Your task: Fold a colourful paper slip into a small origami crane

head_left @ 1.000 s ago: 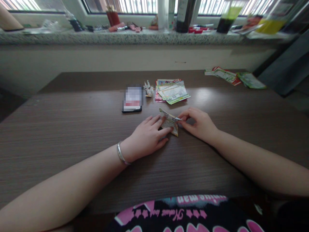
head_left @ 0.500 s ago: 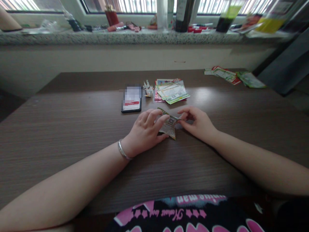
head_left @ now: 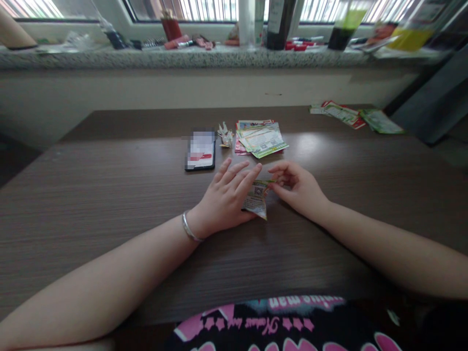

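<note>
A small printed paper (head_left: 257, 197), folded and bearing a QR code, is between my hands just above the table. My right hand (head_left: 298, 183) pinches its right corner between thumb and fingertips. My left hand (head_left: 226, 197), with a silver bangle at the wrist, lies along the paper's left side. Its fingers are stretched out and apart, and its thumb reaches under the lower edge. Part of the paper is hidden behind the left fingers. Beyond the hands lie a stack of printed leaflets (head_left: 265, 139), a small folded paper piece (head_left: 225, 135) and a phone (head_left: 201, 150).
More leaflets (head_left: 343, 114) lie at the far right of the brown table (head_left: 109, 195). Behind it, a speckled stone sill (head_left: 219, 58) carries bottles, pens, a red container (head_left: 170, 29) and a yellow-filled vessel (head_left: 409, 39). A dark patterned shirt (head_left: 278, 324) is at the near edge.
My left fingers have lifted off the paper and straightened out. The paper has turned slightly, its lower tip shifting down. My right hand keeps its pinch in nearly the same place.
</note>
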Motion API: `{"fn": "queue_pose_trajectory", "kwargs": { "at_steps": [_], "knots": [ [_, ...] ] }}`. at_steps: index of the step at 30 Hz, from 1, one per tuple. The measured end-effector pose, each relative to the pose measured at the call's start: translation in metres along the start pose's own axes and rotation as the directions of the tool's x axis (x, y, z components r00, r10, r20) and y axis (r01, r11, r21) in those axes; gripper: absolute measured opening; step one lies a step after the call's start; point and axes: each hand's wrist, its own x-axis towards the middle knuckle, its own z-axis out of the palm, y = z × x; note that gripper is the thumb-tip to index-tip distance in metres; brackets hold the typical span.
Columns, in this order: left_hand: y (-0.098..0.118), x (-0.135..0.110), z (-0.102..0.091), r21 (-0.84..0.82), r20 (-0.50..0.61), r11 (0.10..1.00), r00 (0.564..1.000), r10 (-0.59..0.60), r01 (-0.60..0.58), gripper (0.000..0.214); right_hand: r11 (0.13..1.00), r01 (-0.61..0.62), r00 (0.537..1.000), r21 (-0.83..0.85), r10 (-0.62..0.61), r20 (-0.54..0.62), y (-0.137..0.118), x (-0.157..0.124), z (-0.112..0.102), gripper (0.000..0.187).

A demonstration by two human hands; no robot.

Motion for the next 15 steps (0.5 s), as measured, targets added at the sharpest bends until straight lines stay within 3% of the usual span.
{"fn": "queue_pose_trajectory", "kwargs": {
  "at_steps": [10, 15],
  "knots": [
    [0.002, 0.004, -0.005, -0.054, -0.021, 0.998, 0.999, -0.027, 0.026, 0.060, 0.977, 0.123, 0.992, -0.173, -0.128, -0.015, -0.011, -0.004, -0.004, 0.010],
    [0.000, 0.004, -0.006, -0.168, -0.031, 0.981, 0.995, -0.100, 0.093, 0.039, 0.995, 0.074, 0.997, -0.067, -0.073, 0.020, -0.011, -0.005, -0.004, 0.013]
  ]
}}
